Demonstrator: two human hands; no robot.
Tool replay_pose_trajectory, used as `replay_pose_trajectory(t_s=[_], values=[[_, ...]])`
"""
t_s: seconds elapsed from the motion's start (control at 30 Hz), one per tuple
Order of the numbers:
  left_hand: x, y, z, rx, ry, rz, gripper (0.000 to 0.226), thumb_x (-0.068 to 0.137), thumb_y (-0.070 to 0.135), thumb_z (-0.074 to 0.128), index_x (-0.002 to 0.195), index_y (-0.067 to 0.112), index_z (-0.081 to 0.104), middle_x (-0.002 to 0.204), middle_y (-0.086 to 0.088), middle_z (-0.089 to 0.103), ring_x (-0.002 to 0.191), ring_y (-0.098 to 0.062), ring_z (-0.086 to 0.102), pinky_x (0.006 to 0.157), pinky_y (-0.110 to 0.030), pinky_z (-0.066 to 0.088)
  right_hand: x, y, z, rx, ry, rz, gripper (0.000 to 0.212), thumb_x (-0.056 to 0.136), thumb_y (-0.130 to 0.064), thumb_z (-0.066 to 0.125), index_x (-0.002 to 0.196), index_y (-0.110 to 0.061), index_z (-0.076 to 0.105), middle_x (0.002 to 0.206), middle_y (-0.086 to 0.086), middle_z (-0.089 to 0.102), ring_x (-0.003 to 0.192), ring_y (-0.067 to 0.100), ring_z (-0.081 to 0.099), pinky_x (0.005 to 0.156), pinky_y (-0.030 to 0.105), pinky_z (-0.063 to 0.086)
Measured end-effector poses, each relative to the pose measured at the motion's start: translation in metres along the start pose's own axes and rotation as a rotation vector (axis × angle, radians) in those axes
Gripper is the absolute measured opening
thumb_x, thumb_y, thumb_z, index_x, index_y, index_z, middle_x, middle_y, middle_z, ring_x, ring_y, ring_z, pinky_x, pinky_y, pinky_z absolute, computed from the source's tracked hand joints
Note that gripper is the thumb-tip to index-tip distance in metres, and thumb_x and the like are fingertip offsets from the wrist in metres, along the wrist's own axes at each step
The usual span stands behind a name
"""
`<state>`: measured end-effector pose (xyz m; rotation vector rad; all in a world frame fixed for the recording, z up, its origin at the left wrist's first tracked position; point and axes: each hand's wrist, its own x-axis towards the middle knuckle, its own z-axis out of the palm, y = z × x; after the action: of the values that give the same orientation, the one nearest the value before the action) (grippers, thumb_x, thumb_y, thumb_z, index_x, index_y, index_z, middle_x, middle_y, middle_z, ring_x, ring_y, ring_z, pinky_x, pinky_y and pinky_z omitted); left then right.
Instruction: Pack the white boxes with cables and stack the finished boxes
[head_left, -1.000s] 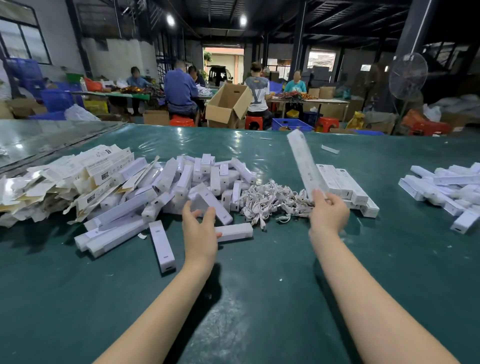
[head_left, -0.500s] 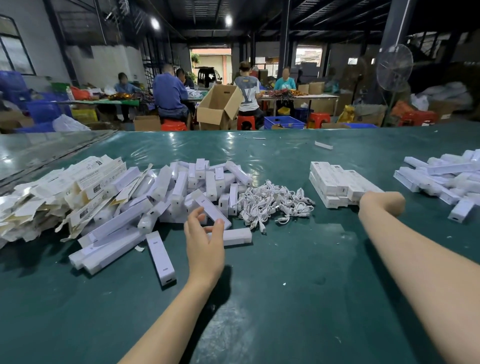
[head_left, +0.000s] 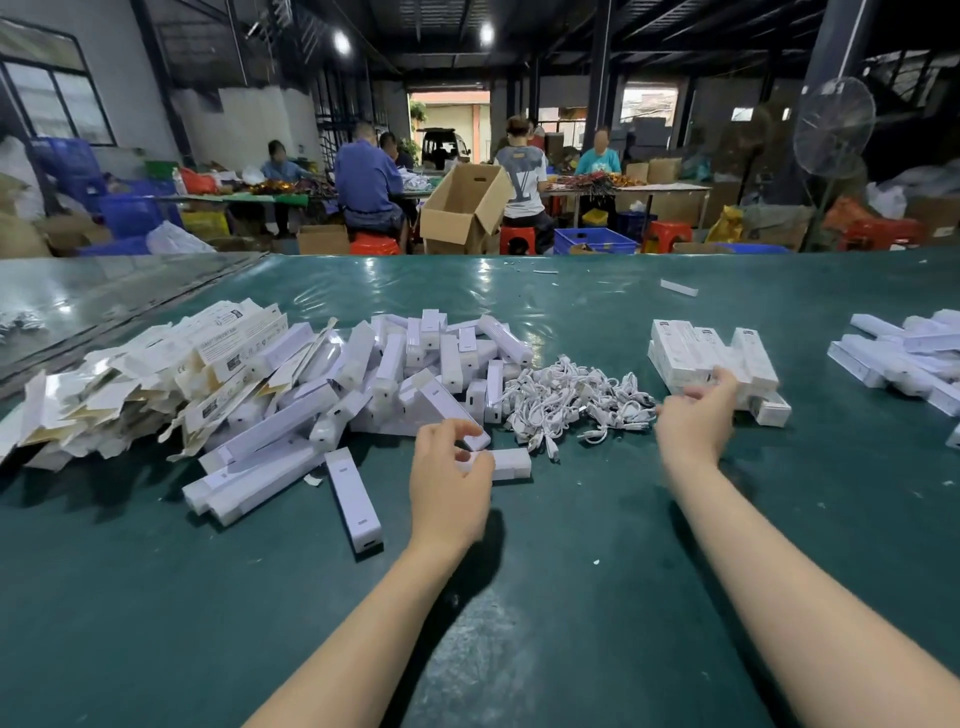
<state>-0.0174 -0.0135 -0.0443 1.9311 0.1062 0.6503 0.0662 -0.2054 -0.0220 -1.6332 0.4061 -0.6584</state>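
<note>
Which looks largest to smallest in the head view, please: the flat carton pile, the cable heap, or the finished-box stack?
1. flat carton pile
2. cable heap and finished-box stack: too alike to rank.

Glossy green plastic sheeting covers the desk (head_left: 571, 545), wrinkled at the far edge and throwing back bright glare. The white boxes (head_left: 452, 364) are smooth, matt card; the cables (head_left: 571, 400) have slick white plastic sheathing; the flattened sleeves (head_left: 130, 384) are printed paperboard; the carton (head_left: 462, 213) is brown corrugated cardboard.
</note>
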Motion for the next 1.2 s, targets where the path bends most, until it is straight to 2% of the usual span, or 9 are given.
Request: replay_pose_trajectory(t_s=[0.13,0.23,0.4,0.57,0.93,1.0,1.07,1.13,1.2], values=[[0.005,0.0,-0.012,0.171,-0.002,0.169,0.02,0.076,-0.002,0.059,0.075,0.018,0.06,0.082,0.011,0.048,0.084,-0.014,0.048,0.069,-0.013,0.03,-0.053,0.006,0.019,0.112,-0.149,-0.04,0.043,0.08,0.01,0.044,0.118,-0.011,0.046,0.101,0.007,0.047,0.093,0.033,0.055,0.081,0.048,0.045],[0.018,-0.006,-0.034,0.385,0.191,0.237,0.012,0.073,0.0,0.062,0.075,0.011,0.067,0.086,-0.001,0.057,0.094,-0.026,0.048,0.075,-0.023,0.023,-0.066,0.015,0.017,0.05,-0.24,-0.04,0.036,0.08,0.008,0.045,0.102,-0.019,0.048,0.102,0.007,0.051,0.093,0.035,0.058,0.078,0.045,0.046],[0.04,-0.03,-0.072,0.616,0.269,-0.206,0.037,0.077,0.021,0.061,0.113,0.018,0.053,0.14,-0.014,0.032,0.132,-0.03,0.018,0.105,-0.05,0.018,-0.065,0.016,0.006,-0.17,-0.428,-0.167,0.026,0.08,0.003,0.049,0.092,-0.019,0.051,0.092,0.005,0.058,0.083,0.029,0.055,0.074,0.033,0.041],[0.058,-0.041,-0.1,0.576,0.344,-0.336,0.051,0.083,0.029,0.059,0.128,0.011,0.044,0.15,-0.017,0.012,0.138,-0.031,0.007,0.107,-0.051,0.019,-0.069,0.017,0.012,-0.331,-0.584,-0.291,0.019,0.081,-0.004,0.053,0.089,-0.021,0.054,0.085,-0.004,0.055,0.078,0.018,0.048,0.065,0.026,0.029],[0.103,-0.04,-0.107,1.017,-0.071,-0.356,0.054,0.078,0.055,0.05,0.12,0.021,0.051,0.153,-0.004,0.016,0.139,-0.035,0.011,0.104,-0.064,0.007,-0.071,0.014,0.016,-0.429,-0.615,-0.29,0.018,0.078,-0.008,0.053,0.08,-0.025,0.061,0.08,-0.008,0.058,0.081,0.019,0.053,0.068,0.027,0.037],[0.108,-0.038,-0.11,0.945,-0.103,-0.355,0.034,0.077,0.047,0.052,0.094,0.018,0.054,0.136,-0.007,0.038,0.125,-0.034,0.037,0.101,-0.06,0.02,-0.071,0.013,0.015,-0.441,-0.613,-0.291,0.018,0.078,-0.008,0.053,0.081,-0.023,0.063,0.079,-0.007,0.058,0.081,0.019,0.053,0.068,0.026,0.037],[0.112,-0.034,-0.113,0.853,-0.129,-0.312,0.021,0.079,0.034,0.05,0.071,0.015,0.048,0.1,-0.007,0.055,0.088,-0.027,0.054,0.077,-0.037,0.041,-0.072,0.013,0.015,-0.444,-0.618,-0.293,0.019,0.079,-0.008,0.053,0.079,-0.024,0.063,0.078,-0.008,0.058,0.08,0.018,0.053,0.066,0.026,0.035],[0.114,-0.029,-0.116,0.869,-0.145,-0.287,0.021,0.082,0.026,0.045,0.066,0.013,0.047,0.076,-0.007,0.055,0.066,-0.019,0.049,0.055,-0.028,0.032,-0.072,0.012,0.014,-0.438,-0.624,-0.3,0.02,0.079,-0.008,0.053,0.074,-0.027,0.06,0.075,-0.01,0.058,0.077,0.017,0.052,0.064,0.025,0.034],[0.114,-0.027,-0.117,0.886,-0.112,-0.275,0.02,0.083,0.022,0.045,0.066,0.01,0.046,0.067,-0.005,0.049,0.062,-0.02,0.046,0.05,-0.028,0.028,-0.073,0.012,0.014,-0.434,-0.627,-0.304,0.021,0.079,-0.008,0.053,0.073,-0.027,0.059,0.074,-0.011,0.058,0.076,0.017,0.053,0.063,0.025,0.034]])
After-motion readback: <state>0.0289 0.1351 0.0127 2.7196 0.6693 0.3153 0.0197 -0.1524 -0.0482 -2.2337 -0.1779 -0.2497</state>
